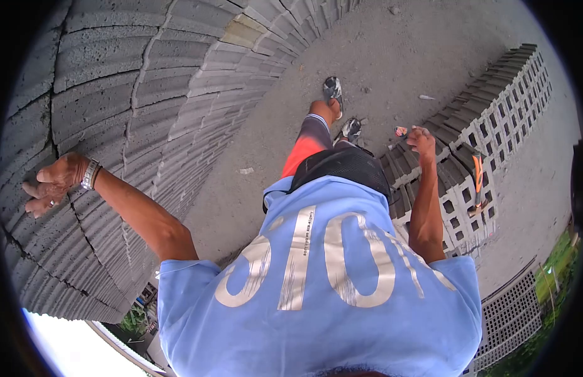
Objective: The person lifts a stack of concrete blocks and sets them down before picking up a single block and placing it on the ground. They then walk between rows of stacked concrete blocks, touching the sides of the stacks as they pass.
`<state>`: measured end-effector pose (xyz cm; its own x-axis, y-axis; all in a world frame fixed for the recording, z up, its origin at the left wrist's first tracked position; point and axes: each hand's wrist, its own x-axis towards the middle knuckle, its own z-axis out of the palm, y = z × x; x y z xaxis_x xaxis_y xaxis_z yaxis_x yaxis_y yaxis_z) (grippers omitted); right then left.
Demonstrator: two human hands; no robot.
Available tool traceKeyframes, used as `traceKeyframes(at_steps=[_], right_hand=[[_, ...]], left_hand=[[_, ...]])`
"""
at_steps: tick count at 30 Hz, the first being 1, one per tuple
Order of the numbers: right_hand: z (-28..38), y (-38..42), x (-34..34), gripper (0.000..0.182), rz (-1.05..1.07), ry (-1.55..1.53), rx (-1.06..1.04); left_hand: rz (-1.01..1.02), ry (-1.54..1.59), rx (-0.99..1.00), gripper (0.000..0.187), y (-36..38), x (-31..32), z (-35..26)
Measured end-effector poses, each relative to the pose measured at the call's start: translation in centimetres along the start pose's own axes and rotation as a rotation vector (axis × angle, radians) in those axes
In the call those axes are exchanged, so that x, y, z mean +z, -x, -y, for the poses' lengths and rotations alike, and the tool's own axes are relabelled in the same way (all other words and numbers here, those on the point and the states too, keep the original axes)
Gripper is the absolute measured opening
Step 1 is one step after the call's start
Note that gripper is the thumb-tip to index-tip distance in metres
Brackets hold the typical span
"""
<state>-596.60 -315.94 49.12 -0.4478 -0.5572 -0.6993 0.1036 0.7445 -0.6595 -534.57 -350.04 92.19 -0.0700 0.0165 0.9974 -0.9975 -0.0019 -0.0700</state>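
My left hand (55,182) is stretched out over a tall stack of grey concrete blocks (96,107), fingers apart and nothing in them. It wears a ring, and a metal-banded watch (90,174) circles the wrist. My right hand (422,141) hangs over the near end of a lower row of hollow blocks (455,122), its fingers loosely bent with no object visible in them. Just beyond its fingertips shows a small red scrap (401,131). To the right of that hand, a tool with an orange-and-black handle (478,174) overlaps the hollow blocks.
Dusty grey ground (367,47) runs between the tall stack and the lower row, with small stones and a pale scrap (426,97). My shoes (333,88) are on it. More hollow blocks (508,323) stand at the lower right, beside green plants (558,276).
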Motion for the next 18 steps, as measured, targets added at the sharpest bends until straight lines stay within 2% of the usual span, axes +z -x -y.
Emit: traceKeyframes(at_steps=[2,4,6,9,12,13,16,18], right_hand=[[3.0,1.3,0.5,0.046,-0.038,-0.046,-0.069],[2.9,2.5,0.3,0.046,0.001,-0.039,-0.056],[1.8,4.5,0.2,0.045,0.022,-0.013,0.012],[-3.9,6.1,-1.0,0.043,-0.029,-0.133,0.122],[-6.4,6.4,-1.9,0.044,-0.116,-0.1,0.259],[-6.6,6.2,-2.1,0.043,-0.111,-0.099,0.248],[-3.7,2.9,-2.8,0.038,-0.115,-0.051,0.223],[-0.5,-0.6,-2.1,0.037,-0.104,-0.03,0.134]], left_hand=[[-0.024,-0.021,0.055,0.059,0.0,0.5,1.1],[-0.031,-0.02,0.051,0.058,0.0,0.3,1.2],[-0.02,0.0,-0.002,0.057,-0.1,0.1,0.5],[-0.028,-0.044,-0.078,0.056,-0.3,0.0,-0.6],[-0.031,-0.061,-0.078,0.057,-0.3,0.1,-0.4],[-0.027,-0.059,-0.066,0.057,-0.4,0.1,-0.1],[-0.041,-0.035,-0.036,0.06,-0.3,0.5,0.6],[-0.041,-0.022,-0.033,0.063,-0.1,0.9,1.1]])
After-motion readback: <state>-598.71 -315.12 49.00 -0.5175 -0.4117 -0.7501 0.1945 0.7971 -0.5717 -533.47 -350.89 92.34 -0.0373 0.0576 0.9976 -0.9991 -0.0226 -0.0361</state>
